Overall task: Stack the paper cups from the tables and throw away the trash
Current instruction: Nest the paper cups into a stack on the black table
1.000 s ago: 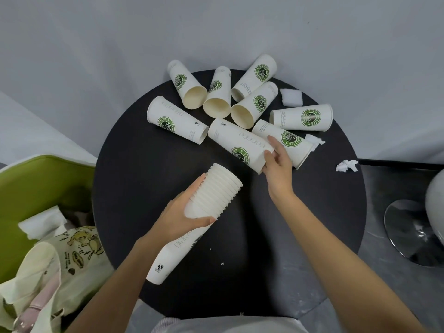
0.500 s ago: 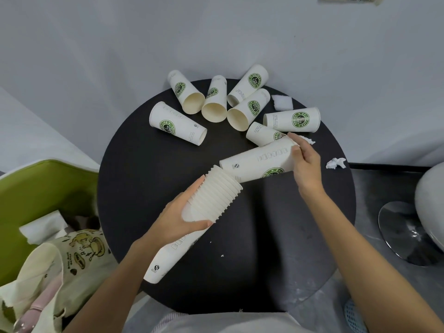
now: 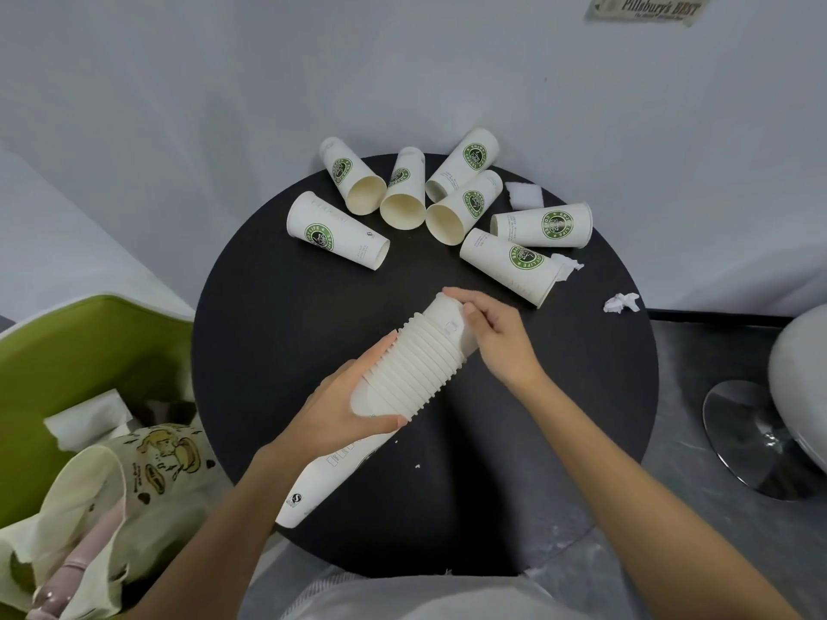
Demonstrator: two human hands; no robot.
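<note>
White paper cup (image 3: 447, 317) off round black table (image 3: 492, 485) now nested in ribbed white cup stack (image 3: 402, 378); R grip (image 3: 496, 337) curls round its base, L grip (image 3: 340, 409) wraps stack mid. Seven logo cups (image 3: 505, 261) left beyond grips.

High on the wall, far beyond the right hand (image 3: 496, 340), a small paper sign (image 3: 651, 8) reads "Pillsbury's BEST"; the finer line under it is too small to read. The loose cups (image 3: 402, 194) on the bench (image 3: 277, 351) beyond both hands each carry a round green emblem with ring lettering. On the leftmost cup (image 3: 338, 230), beyond the left hand (image 3: 344, 409), "LIFE" can be read. The nearest cup (image 3: 510, 264), just beyond the right hand, shows "LIFE" too. The rightmost cup (image 3: 541, 226) shows "COFFEE". Their side print is too small. The stack of cups (image 3: 411, 369) in the hands bears a small round S-like mark near the left wrist.
</note>
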